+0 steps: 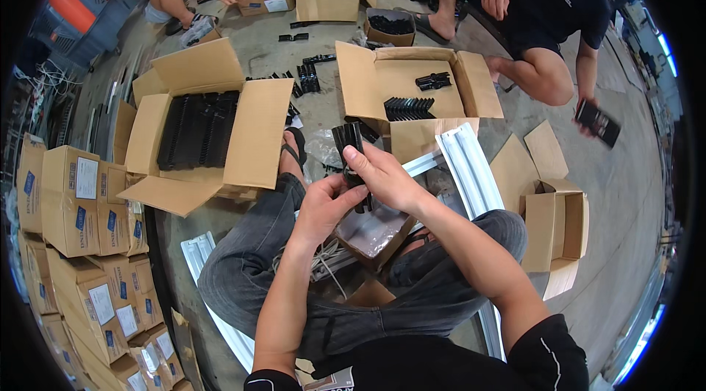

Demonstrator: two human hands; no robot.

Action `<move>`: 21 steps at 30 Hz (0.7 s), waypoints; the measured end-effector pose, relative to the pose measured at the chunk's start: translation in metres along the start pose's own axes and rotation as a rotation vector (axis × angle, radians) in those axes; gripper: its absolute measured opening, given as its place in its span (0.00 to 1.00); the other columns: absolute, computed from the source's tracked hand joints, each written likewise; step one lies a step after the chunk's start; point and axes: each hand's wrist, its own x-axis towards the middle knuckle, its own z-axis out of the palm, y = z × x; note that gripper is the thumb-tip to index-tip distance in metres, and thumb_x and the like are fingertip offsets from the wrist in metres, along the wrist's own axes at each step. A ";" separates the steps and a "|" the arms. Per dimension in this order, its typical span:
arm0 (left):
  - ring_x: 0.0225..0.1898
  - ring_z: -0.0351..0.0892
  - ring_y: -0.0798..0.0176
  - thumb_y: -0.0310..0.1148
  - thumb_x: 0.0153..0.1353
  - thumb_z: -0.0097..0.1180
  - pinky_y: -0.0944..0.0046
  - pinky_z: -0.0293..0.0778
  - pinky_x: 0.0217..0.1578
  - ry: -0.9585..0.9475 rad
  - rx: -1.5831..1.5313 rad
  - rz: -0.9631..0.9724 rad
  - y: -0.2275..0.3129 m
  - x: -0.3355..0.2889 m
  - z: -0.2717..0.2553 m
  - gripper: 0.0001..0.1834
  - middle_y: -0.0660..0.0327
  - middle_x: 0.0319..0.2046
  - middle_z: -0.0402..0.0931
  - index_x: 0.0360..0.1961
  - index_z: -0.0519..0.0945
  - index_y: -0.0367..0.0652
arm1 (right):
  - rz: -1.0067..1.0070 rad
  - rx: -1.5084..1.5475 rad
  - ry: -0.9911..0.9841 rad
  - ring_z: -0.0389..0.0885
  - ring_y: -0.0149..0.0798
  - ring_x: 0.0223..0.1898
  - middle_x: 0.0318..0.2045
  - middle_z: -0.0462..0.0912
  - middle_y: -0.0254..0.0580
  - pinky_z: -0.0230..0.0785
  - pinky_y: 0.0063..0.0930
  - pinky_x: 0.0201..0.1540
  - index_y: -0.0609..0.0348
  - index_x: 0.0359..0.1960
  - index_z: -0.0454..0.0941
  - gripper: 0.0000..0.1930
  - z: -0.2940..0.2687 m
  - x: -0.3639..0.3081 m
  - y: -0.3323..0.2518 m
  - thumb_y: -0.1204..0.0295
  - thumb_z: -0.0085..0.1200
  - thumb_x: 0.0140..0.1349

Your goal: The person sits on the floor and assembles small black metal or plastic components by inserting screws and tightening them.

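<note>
Both of my hands meet over a small open carton (376, 233) lined with clear plastic between my knees. My right hand (382, 176) is wrapped round a glossy black ribbed plastic piece (346, 138), its thumb pressed on the side. My left hand (323, 209) closes round the lower end of the same piece, just beneath the right fingers. Ahead to the left, an open box (254, 142) holds tight rows of black parts (197, 130). Ahead to the right, another open box (434, 60) contains a slanted row of black pieces (409, 109) and a smaller cluster (433, 81).
Stacked closed cartons (73, 200) line my left side. White metal profiles (471, 170) lie near my right knee, beside an empty carton (562, 226). Two people sit opposite; one holds a phone (597, 124). More boxes (331, 5) and loose black parts (309, 79) lie farther off.
</note>
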 end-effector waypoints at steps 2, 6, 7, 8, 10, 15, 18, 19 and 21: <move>0.25 0.65 0.80 0.37 0.60 0.67 0.74 0.58 0.25 -0.012 0.067 -0.061 -0.004 0.001 -0.005 0.12 0.74 0.23 0.72 0.33 0.82 0.38 | -0.013 -0.148 0.051 0.78 0.55 0.37 0.33 0.79 0.58 0.69 0.42 0.44 0.69 0.41 0.71 0.36 -0.002 0.000 0.001 0.39 0.34 0.71; 0.25 0.64 0.80 0.37 0.60 0.67 0.74 0.58 0.25 0.005 0.124 -0.074 -0.003 0.001 -0.004 0.12 0.75 0.22 0.71 0.31 0.82 0.39 | 0.014 -0.256 0.061 0.77 0.64 0.40 0.34 0.79 0.65 0.68 0.47 0.45 0.72 0.40 0.70 0.39 -0.004 0.001 -0.001 0.38 0.31 0.71; 0.25 0.64 0.80 0.37 0.59 0.68 0.74 0.58 0.25 0.001 0.111 -0.059 0.000 0.000 -0.002 0.12 0.74 0.22 0.72 0.32 0.82 0.38 | 0.037 -0.308 0.016 0.78 0.64 0.41 0.35 0.79 0.66 0.68 0.48 0.45 0.73 0.40 0.70 0.39 -0.006 -0.001 -0.006 0.38 0.31 0.70; 0.25 0.65 0.80 0.36 0.59 0.68 0.74 0.59 0.25 -0.005 0.098 -0.043 0.002 0.000 0.000 0.12 0.74 0.22 0.72 0.32 0.82 0.38 | 0.062 -0.360 -0.026 0.79 0.63 0.42 0.35 0.79 0.66 0.68 0.49 0.45 0.73 0.39 0.70 0.39 -0.008 -0.002 -0.011 0.38 0.31 0.70; 0.26 0.66 0.80 0.36 0.59 0.68 0.74 0.59 0.26 -0.009 0.104 -0.040 0.001 0.001 0.002 0.12 0.73 0.23 0.74 0.33 0.82 0.38 | 0.065 -0.382 -0.037 0.79 0.63 0.41 0.34 0.79 0.66 0.68 0.49 0.44 0.73 0.38 0.69 0.39 -0.010 -0.003 -0.010 0.38 0.31 0.70; 0.28 0.69 0.79 0.34 0.59 0.67 0.73 0.63 0.29 -0.020 0.115 0.002 -0.007 0.003 0.001 0.12 0.70 0.26 0.78 0.37 0.83 0.36 | 0.100 -0.416 -0.072 0.81 0.62 0.38 0.30 0.81 0.64 0.70 0.50 0.41 0.73 0.37 0.69 0.39 -0.013 -0.004 -0.019 0.38 0.33 0.69; 0.33 0.72 0.78 0.28 0.63 0.62 0.76 0.67 0.34 -0.039 0.118 0.010 -0.002 0.001 0.003 0.08 0.69 0.31 0.78 0.40 0.82 0.33 | 0.151 -0.426 -0.103 0.81 0.62 0.36 0.28 0.81 0.63 0.71 0.49 0.40 0.74 0.38 0.68 0.39 -0.014 -0.003 -0.019 0.37 0.35 0.68; 0.33 0.72 0.78 0.27 0.63 0.62 0.75 0.67 0.34 -0.039 0.127 0.005 -0.001 0.001 0.003 0.08 0.69 0.32 0.79 0.40 0.82 0.33 | 0.143 -0.457 -0.116 0.82 0.62 0.36 0.28 0.81 0.64 0.71 0.49 0.40 0.74 0.38 0.68 0.40 -0.014 -0.002 -0.019 0.36 0.36 0.68; 0.33 0.72 0.78 0.27 0.63 0.62 0.75 0.67 0.35 -0.037 0.135 0.001 -0.002 0.001 0.003 0.08 0.69 0.32 0.79 0.40 0.82 0.33 | 0.134 -0.489 -0.130 0.82 0.62 0.36 0.28 0.81 0.64 0.71 0.49 0.41 0.73 0.38 0.69 0.40 -0.015 -0.002 -0.021 0.36 0.37 0.67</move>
